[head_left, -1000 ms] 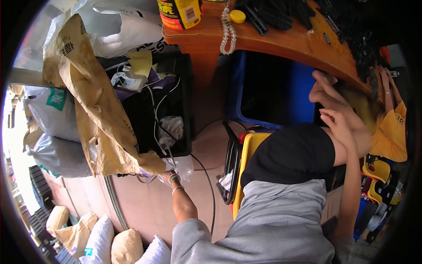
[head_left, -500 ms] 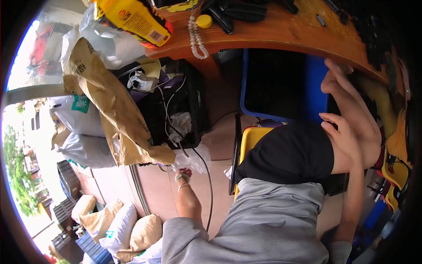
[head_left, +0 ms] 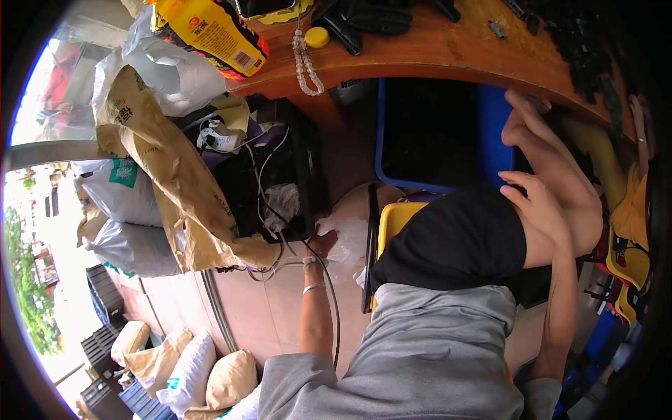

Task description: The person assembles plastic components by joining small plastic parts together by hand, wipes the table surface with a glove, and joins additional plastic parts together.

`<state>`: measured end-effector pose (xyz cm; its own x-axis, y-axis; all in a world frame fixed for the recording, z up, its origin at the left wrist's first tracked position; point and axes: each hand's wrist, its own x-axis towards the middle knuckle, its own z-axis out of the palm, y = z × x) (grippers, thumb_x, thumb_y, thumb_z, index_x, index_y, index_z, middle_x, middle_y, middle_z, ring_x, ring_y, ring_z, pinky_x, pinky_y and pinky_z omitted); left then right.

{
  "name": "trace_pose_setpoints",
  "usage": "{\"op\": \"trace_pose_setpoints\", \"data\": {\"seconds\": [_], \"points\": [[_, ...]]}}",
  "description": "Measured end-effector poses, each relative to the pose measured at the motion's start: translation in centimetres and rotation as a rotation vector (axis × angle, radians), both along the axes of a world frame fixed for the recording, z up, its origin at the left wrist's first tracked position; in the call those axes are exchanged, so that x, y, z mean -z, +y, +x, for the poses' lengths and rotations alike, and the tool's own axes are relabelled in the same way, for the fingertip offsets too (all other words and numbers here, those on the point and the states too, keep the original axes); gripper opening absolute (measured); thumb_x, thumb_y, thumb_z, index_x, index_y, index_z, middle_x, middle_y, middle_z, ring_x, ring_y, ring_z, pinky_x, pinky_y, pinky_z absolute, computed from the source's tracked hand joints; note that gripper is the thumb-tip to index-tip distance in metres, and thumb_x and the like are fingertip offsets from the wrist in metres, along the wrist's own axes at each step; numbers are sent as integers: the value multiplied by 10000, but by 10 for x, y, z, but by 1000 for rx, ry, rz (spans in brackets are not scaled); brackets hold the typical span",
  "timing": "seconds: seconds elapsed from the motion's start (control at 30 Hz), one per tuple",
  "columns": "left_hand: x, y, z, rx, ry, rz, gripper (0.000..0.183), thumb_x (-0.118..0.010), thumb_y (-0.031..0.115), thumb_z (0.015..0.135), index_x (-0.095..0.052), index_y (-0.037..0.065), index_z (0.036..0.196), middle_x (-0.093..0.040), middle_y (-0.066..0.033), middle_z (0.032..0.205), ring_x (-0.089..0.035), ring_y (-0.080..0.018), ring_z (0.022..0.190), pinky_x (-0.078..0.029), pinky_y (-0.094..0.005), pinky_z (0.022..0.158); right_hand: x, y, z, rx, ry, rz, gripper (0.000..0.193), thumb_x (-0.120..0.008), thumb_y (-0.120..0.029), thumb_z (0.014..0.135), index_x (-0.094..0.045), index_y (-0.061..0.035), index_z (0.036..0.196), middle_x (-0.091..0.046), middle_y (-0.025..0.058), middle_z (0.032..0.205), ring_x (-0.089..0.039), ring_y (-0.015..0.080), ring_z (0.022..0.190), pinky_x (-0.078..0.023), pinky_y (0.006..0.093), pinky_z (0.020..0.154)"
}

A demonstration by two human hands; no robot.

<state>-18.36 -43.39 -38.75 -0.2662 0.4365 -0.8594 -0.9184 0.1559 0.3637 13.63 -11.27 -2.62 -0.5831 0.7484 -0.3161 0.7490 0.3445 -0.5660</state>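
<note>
We are reaching our left hand (head_left: 323, 243) down to the floor, fingers closing on a crinkled clear plastic bag (head_left: 348, 238) lying just beside the yellow chair (head_left: 393, 218). Our right hand (head_left: 542, 208) is resting open and flat on our bare knee, holding nothing. One yellow bottle (head_left: 213, 31) with a red-edged label is lying on the curved wooden desk (head_left: 448, 49), and one creased brown paper sack (head_left: 178, 178) is leaning against the black crate (head_left: 294, 168).

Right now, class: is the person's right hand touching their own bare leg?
Touching. The head view shows the right hand lying flat against the bare leg, fingers spread, with no gap visible between them.
</note>
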Motion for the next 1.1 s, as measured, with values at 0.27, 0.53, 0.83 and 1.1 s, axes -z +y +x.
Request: {"op": "trace_pose_setpoints", "data": {"seconds": [0.27,0.53,0.83,1.1], "points": [[34,-14,-6,-246,122,7,340,-459,224,935,-458,32,1215,-535,-295,1204,-544,-415,1110,-451,-464,965,1,1,-2,32,-49,-26,328,-603,-207,874,-614,39,1092,-640,205,1070,-604,332,1015,-462,362,888],[25,-3,16,-135,-38,-200,297,-549,174,891,-491,-3,1122,-585,-254,1117,-580,-414,1019,-482,-497,879,-3,6,-8,44,60,42,301,-609,-199,872,-630,29,1067,-650,198,1044,-618,330,968,-472,363,860],[-44,-57,-12,79,92,-548,459,-514,113,872,-385,115,1312,-593,-134,1028,-649,-325,811,-557,-434,688,-27,18,13,87,197,225,431,-613,-7,814,-543,-39,1237,-555,201,1234,-554,350,1113,-454,374,925],[-35,-29,31,994,310,-310,262,-592,317,880,-645,227,1120,-621,2,1172,-592,-200,1042,-511,-433,814,2,14,34,-163,-138,-15,437,-627,-148,828,-537,-18,1236,-541,195,1248,-538,359,1111,-436,398,953]]}}
